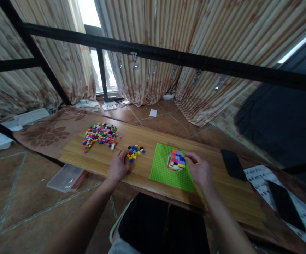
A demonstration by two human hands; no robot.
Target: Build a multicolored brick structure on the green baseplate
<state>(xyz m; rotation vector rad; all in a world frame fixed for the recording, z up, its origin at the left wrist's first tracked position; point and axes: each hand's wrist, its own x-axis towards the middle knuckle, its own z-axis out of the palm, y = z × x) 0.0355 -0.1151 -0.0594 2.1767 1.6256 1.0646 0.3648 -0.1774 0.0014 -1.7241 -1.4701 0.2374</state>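
Below, a clear plastic box (pixel 66 178) shows partly from under the worktop (pixel 139 173); I can't make out its contents. Just left of my right grip (pixel 201 169), its fingertips drawn together, the brick cube (pixel 176 160) stands on a green baseplate (pixel 158 166). My left grip (pixel 119 165) meets the small brick pile (pixel 136 151). Fingers hide whether either pinches a brick; I can't tell.

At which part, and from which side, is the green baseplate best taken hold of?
Probably pinch the green baseplate by its bare left edge, from the left: it lies flat and thin, while the brick block stands further right, with the right hand beside it.
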